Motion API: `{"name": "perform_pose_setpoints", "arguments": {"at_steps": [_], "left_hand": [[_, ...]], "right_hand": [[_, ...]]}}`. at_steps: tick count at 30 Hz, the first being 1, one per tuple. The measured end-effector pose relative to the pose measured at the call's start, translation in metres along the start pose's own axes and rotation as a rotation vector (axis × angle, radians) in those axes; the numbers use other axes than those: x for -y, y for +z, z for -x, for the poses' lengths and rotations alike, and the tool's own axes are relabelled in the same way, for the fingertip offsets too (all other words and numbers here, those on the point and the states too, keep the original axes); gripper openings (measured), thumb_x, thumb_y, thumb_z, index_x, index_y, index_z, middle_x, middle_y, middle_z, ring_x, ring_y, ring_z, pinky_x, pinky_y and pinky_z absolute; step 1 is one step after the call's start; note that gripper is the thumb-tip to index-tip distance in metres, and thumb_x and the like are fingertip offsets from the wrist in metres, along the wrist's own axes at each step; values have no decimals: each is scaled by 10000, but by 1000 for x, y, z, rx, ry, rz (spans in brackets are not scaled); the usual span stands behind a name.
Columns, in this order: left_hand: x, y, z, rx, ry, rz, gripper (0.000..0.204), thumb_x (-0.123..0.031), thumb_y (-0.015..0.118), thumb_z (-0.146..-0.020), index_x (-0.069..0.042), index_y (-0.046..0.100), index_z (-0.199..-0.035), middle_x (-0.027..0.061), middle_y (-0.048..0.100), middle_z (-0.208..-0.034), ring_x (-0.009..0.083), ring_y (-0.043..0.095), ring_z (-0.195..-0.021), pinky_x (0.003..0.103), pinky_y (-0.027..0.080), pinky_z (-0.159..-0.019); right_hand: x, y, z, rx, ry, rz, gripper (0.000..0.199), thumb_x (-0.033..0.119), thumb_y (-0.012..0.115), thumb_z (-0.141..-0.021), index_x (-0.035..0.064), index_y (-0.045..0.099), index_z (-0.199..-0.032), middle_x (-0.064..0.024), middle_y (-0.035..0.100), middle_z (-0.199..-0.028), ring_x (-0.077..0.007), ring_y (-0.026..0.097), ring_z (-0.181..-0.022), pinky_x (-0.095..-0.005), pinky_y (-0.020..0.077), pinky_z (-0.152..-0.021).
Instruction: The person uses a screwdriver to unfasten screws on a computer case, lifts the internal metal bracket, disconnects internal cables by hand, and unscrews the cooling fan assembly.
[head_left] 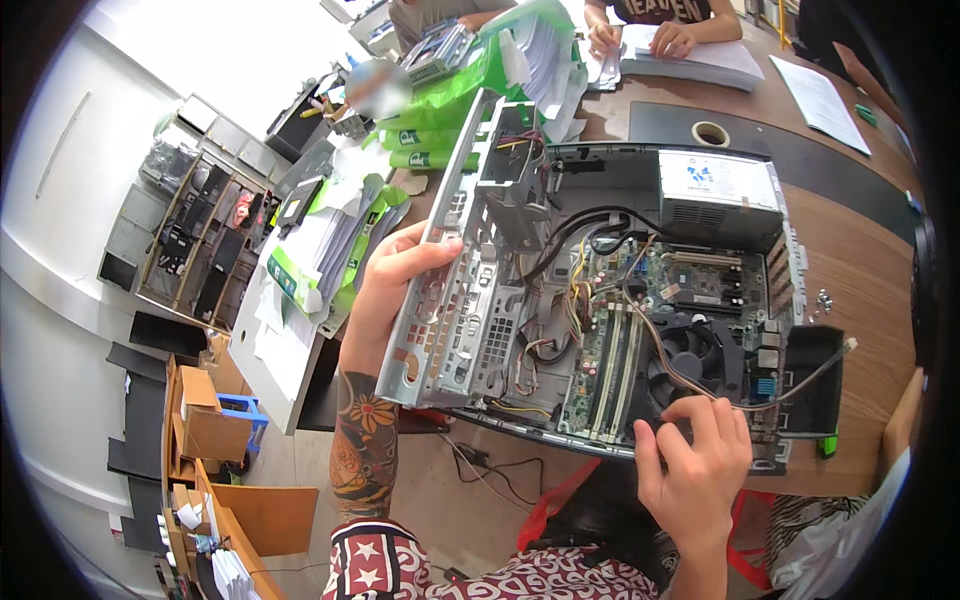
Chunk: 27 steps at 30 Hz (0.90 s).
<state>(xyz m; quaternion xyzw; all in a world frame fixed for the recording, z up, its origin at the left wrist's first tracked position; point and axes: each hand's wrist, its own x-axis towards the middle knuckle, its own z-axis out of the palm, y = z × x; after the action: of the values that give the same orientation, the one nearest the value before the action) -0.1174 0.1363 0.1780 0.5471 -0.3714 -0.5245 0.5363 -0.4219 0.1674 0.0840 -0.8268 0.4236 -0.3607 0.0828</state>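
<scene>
Metal frame point(450, 345), perforated, stands along the nine o'clock side of an open computer case point(600, 180), gripped by the person's left hand point(395, 272). Their right hand point(702, 462), fingers curled, is at the fan's point(692, 358) six o'clock; whether it pinches anything cannot be told. The case lies on the wooden table point(860, 270), toward three o'clock.
</scene>
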Motion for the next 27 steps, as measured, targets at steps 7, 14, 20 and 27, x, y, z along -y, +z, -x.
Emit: {"name": "perform_pose_setpoints", "arguments": {"at_steps": [7,14,20,27], "left_hand": [[0,10,0,13,16,22,282,-114,668,-908,32,646,-1148,51,696,-920,71,642,-747,217,514,-670],[-7,7,6,-41,-22,64,283,-113,654,-901,46,628,-1134,63,694,-904,92,652,-731,224,523,-665],[-6,-2,9,-213,-7,-89,314,-246,635,-869,33,613,-1010,55,649,-747,74,574,-551,206,443,-497],[-16,25,5,-297,5,-155,275,-247,603,-883,13,609,-970,34,633,-717,74,542,-534,207,394,-482]], "right_hand": [[11,-1,-5,98,82,13,233,97,746,-737,14,554,-632,-92,575,-840,-298,520,-736,-419,382,-652],[6,-9,-1,182,106,13,229,87,733,-740,-1,543,-648,-107,597,-877,-309,518,-736,-428,387,-654],[5,-16,-14,251,11,54,275,187,725,-887,69,576,-687,-49,661,-933,-268,596,-735,-396,488,-674],[3,-25,-15,280,16,53,226,183,743,-863,71,609,-719,-54,664,-924,-251,594,-730,-374,473,-637]]}}
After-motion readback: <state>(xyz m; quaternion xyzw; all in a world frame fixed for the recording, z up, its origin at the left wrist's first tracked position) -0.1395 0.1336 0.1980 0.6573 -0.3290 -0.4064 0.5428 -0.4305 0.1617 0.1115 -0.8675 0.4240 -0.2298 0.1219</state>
